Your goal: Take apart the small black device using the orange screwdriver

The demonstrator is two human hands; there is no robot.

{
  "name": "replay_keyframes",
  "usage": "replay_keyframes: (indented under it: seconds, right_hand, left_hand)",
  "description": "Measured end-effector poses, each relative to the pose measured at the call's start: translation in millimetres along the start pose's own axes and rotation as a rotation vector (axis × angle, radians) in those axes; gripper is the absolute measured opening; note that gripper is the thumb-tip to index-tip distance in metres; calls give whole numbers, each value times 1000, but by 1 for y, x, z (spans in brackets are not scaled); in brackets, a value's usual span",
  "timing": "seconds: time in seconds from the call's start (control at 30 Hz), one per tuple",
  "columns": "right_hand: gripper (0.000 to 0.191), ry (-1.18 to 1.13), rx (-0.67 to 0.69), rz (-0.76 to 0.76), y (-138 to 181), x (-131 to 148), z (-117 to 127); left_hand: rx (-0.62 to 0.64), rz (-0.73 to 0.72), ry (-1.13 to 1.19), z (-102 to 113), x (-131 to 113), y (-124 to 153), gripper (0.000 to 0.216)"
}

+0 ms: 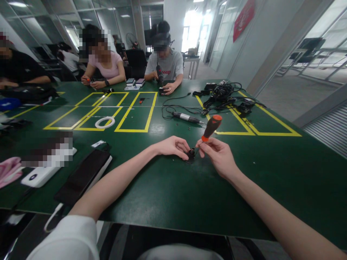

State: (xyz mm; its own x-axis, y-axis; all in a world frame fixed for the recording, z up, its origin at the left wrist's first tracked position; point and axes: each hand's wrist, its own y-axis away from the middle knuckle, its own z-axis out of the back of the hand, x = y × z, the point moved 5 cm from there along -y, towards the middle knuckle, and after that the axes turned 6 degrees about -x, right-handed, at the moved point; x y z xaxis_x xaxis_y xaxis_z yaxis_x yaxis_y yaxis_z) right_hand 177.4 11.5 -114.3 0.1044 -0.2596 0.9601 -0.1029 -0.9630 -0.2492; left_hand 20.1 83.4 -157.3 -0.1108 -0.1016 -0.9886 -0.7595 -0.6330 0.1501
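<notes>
My left hand [176, 147] is closed on a small black part [191, 153] that rests on the green table. The part has a round, tube-like top; its exact kind is too small to make out. My right hand [215, 153] grips a screwdriver [213, 127] low on its orange-and-black handle, which leans up and to the right. The screwdriver's lower end is beside the black part, and whether its tip touches it I cannot tell. An electric screwdriver [187, 117] with a silver middle lies beyond my hands, its cable trailing behind it.
Tangled black cables [222, 95] lie at the back right of the green table [151, 195]. A roll of white tape [105, 122] sits among yellow tape outlines. Power banks with a black device [84, 169] lie at left. Across the table, a person [165, 63] uses a power screwdriver; others sit farther left.
</notes>
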Motion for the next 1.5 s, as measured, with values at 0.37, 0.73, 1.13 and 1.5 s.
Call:
replay_keyframes:
  seconds: [0.37, 0.73, 1.13, 1.5]
  right_hand:
    - [38, -4, 17, 7, 2, 2, -3]
    - [38, -32, 8, -16, 2, 1, -3]
    - [37, -36, 94, 1, 1, 4, -4]
    - [39, 24, 95, 24, 0, 5, -4]
  left_hand:
    - [6, 20, -13, 3, -2, 3, 41]
    - [-11, -22, -45, -2, -8, 4, 46]
    - [13, -40, -84, 0, -9, 3, 46]
    - [1, -20, -113, 0, -8, 4, 55]
